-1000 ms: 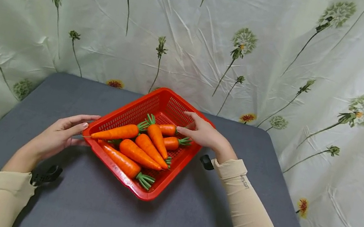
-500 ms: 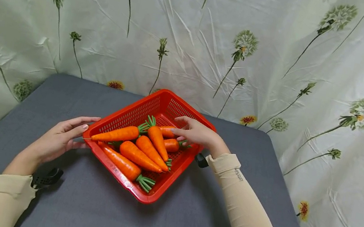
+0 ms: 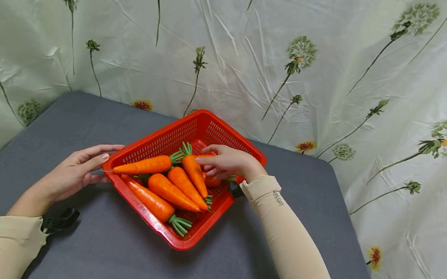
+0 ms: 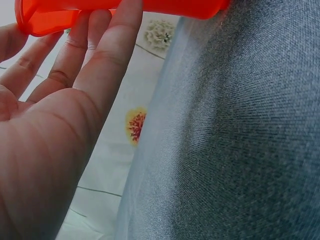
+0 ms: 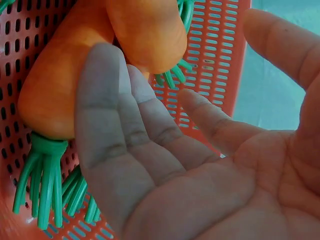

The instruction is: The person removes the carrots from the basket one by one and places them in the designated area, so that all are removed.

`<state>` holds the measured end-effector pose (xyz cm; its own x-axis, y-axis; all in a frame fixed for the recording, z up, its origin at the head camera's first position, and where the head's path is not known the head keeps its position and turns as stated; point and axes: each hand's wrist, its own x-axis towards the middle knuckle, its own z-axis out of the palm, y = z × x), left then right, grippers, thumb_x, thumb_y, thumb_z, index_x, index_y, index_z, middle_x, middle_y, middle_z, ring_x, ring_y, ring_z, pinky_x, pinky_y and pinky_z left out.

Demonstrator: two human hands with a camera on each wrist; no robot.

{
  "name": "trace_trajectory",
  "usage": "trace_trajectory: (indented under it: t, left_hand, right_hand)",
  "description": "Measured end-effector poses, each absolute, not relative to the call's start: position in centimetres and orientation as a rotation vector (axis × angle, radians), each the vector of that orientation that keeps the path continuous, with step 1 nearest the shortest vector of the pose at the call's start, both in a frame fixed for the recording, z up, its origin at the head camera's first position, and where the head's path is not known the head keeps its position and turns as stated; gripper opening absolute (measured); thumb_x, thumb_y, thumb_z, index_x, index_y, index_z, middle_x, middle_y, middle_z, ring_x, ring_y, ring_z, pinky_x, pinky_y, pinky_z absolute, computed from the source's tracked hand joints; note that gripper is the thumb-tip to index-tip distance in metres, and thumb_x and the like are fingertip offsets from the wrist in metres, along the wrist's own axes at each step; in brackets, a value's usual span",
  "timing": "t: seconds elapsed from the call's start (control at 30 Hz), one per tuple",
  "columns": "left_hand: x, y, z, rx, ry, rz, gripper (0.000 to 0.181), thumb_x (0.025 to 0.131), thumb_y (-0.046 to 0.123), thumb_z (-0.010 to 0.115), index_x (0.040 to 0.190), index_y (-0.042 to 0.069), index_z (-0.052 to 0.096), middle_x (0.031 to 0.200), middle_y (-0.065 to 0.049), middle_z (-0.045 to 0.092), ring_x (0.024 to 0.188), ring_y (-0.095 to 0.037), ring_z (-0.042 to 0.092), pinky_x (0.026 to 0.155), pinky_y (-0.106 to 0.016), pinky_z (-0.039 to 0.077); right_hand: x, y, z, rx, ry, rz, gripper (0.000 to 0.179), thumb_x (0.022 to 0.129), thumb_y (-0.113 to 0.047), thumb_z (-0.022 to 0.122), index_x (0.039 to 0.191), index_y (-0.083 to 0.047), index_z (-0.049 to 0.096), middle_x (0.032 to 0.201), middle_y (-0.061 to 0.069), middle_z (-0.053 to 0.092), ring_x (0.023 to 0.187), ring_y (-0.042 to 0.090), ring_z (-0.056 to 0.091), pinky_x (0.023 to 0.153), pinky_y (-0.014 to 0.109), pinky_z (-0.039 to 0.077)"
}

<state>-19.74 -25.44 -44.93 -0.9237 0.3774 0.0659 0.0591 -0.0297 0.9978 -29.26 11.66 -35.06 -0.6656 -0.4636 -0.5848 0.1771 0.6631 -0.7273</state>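
Note:
A red slotted plastic basket holds several orange carrots with green tops. My left hand touches its left corner, thumb and fingertips against the rim. The left wrist view has these fingers nearly straight, reaching to the red rim. My right hand is inside the basket over the carrots at its right side, fingers pointing down and partly covering them. In the right wrist view the palm is bare and the fingers extend beside a large carrot, thumb spread apart.
The basket stands at an angle on a grey cloth-covered table. Behind and to the right hangs a pale curtain printed with dandelions. A black wrist strap shows at the left sleeve cuff.
My right hand has moved left and deeper into the basket, from the right rim to over the right-hand carrots. The left hand and the basket have hardly moved.

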Motion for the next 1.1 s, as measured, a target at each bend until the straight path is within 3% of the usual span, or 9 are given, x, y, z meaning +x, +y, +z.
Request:
trace_trajectory:
  t: [0.13,0.33,0.5,0.73,1.1]
  left_hand:
    - [-19.8,-25.4,-45.0,0.45,2.027,2.051,0.047,0.11,0.02,0.04,0.154,0.004,0.035,0.141,0.013,0.052,0.118,0.0,0.061,0.087,-0.027,0.059]
    - [-19.8,-25.4,-45.1,0.463,2.027,2.049,0.047,0.11,0.021,0.04,0.154,0.005,0.036,0.141,0.015,0.052,0.119,0.0,0.061,0.088,-0.027,0.059]
    - [-19.7,-25.5,-45.2,0.479,2.011,2.057,0.046,0.11,0.018,0.039,0.154,0.003,0.035,0.142,0.012,0.052,0.119,-0.001,0.061,0.088,-0.028,0.059]
    - [-19.9,-25.6,-45.2,0.493,1.985,2.073,0.046,0.11,0.019,0.04,0.154,0.005,0.036,0.143,0.013,0.051,0.12,-0.001,0.061,0.088,-0.028,0.059]
    - [-19.9,-25.6,-45.2,0.474,2.004,2.068,0.046,0.11,0.02,0.04,0.154,0.005,0.036,0.142,0.013,0.052,0.119,0.0,0.061,0.088,-0.028,0.059]
  right_hand:
    - [-29.5,10.9,-35.0,-0.181,2.027,-1.028,0.069,0.099,-0.035,0.063,0.156,-0.012,0.031,0.127,0.016,0.053,0.099,0.023,0.058,0.093,0.039,0.054]
    - [-29.9,10.2,-35.3,-0.131,1.969,-1.055,0.064,0.099,-0.03,0.063,0.154,-0.013,0.035,0.112,0.012,0.05,0.092,0.022,0.053,0.091,0.038,0.054]
    - [-30.3,9.8,-35.8,-0.122,1.961,-1.041,0.062,0.1,-0.025,0.063,0.153,-0.011,0.036,0.109,0.01,0.051,0.094,0.022,0.056,0.086,0.034,0.055]
    - [-30.8,9.3,-36.4,-0.075,1.959,-1.048,0.056,0.097,-0.016,0.066,0.147,-0.008,0.041,0.097,0.009,0.047,0.083,0.021,0.05,0.073,0.028,0.053]
    - [-30.3,8.7,-36.4,-0.058,2.019,-1.051,0.054,0.093,-0.013,0.071,0.14,-0.007,0.045,0.098,0.006,0.051,0.081,0.02,0.053,0.078,0.031,0.056]
